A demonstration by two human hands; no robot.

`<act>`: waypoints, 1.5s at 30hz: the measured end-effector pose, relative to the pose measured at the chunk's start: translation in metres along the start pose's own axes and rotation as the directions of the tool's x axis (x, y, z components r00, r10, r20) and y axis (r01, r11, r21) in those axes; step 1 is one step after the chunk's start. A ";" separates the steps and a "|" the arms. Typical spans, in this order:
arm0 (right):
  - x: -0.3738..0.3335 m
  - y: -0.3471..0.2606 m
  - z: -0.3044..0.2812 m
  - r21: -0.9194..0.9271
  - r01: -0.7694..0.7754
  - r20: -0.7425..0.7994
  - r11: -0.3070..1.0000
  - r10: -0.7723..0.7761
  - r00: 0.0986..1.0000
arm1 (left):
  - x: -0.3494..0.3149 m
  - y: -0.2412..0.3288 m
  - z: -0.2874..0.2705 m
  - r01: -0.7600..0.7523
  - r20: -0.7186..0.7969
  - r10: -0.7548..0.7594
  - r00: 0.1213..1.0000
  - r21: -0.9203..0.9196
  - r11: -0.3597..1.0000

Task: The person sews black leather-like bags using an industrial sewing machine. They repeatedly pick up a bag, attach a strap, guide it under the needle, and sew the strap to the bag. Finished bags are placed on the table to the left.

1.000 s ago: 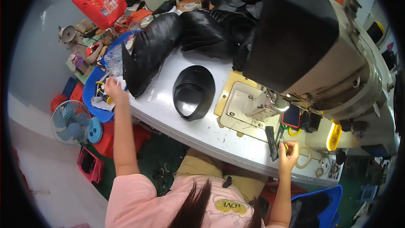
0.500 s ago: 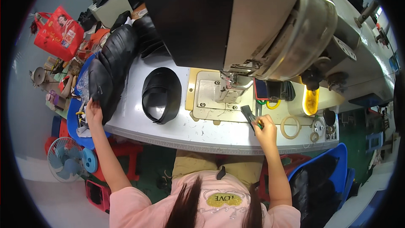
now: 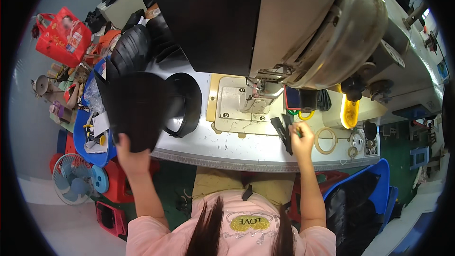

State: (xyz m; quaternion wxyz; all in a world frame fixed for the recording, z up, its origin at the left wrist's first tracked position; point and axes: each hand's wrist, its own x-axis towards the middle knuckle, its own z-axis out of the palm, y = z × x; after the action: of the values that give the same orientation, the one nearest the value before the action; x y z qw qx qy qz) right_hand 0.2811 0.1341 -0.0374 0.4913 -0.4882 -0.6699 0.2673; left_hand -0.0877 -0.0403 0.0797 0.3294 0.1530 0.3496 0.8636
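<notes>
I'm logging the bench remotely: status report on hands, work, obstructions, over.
Left hand: gripping large flat black panel. Right hand: by narrow black strips, contact unclear. Panel partly hides glossy black loop-shaped piece from this view.

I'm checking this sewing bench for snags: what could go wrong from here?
The left hand holds the black panel by its near edge, so it might flop or slip. In view, the panel overlaps the curved black piece and might knock it. Black strips are by the right hand, perhaps touching, and could get displaced.
</notes>
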 end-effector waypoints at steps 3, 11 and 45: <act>0.009 -0.046 -0.020 0.127 0.015 -0.070 0.992 -0.006 0.998 | -0.026 -0.051 0.015 -0.026 0.086 -0.006 0.996 0.365 0.931; -0.028 -0.141 -0.015 0.381 -0.283 0.373 0.880 0.134 0.918 | -0.075 -0.116 0.079 0.198 0.358 -0.350 0.866 0.397 0.896; 0.029 -0.130 -0.028 -0.101 0.247 0.119 0.964 -0.234 0.965 | -0.029 -0.120 0.096 0.166 0.557 -0.549 0.624 0.592 0.789</act>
State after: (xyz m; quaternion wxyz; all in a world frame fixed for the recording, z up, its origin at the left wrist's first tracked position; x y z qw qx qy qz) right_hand 0.2547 0.1078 0.0930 0.4550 -0.4158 -0.7637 0.1921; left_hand 0.0365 0.0532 0.0622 0.5583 0.4725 0.4251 0.5332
